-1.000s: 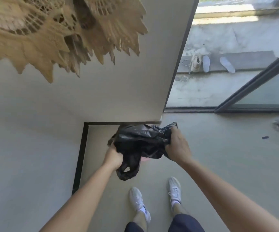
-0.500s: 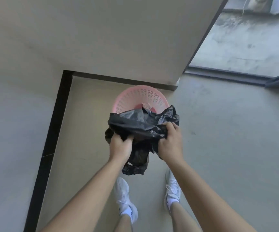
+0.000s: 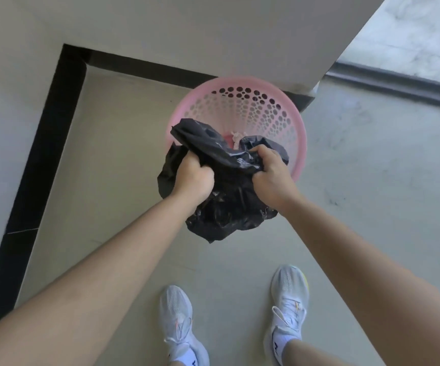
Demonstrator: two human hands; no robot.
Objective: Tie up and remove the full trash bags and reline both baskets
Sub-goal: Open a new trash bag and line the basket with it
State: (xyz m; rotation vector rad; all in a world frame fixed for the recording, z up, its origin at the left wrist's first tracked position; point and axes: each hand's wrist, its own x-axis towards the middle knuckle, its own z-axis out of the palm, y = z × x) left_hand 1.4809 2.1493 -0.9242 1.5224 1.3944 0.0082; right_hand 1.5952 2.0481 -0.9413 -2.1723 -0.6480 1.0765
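- We can read no writing on the bag or the basket; the white socks carry a small dark mark at the ankle, too small for us to make out.
- The bag point(image 3: 229, 204) is black, glossy and heavily crumpled, hanging in loose folds with its lowest point dangling above the floor point(image 3: 124, 159).
- Our left hand point(image 3: 194, 177) has its fingers curled tight into a fist around a bunch of the bag's upper edge.
- Our right hand point(image 3: 271, 173) is likewise clenched on the film, fingers pressed together and tucked into the plastic.
- Between the two fists a taut ridge of black film runs across.
- The bag is held in the air over the near rim of the basket point(image 3: 287, 112), covering its near-left part.
- The basket is pink, round, its wall pierced with round holes, standing on the floor against the wall corner point(image 3: 303, 91).
- Something pale and crumpled shows at the basket's bottom, just past the bag.
- Our white shoes point(image 3: 178, 320) stand on the grey floor, well apart from the basket.
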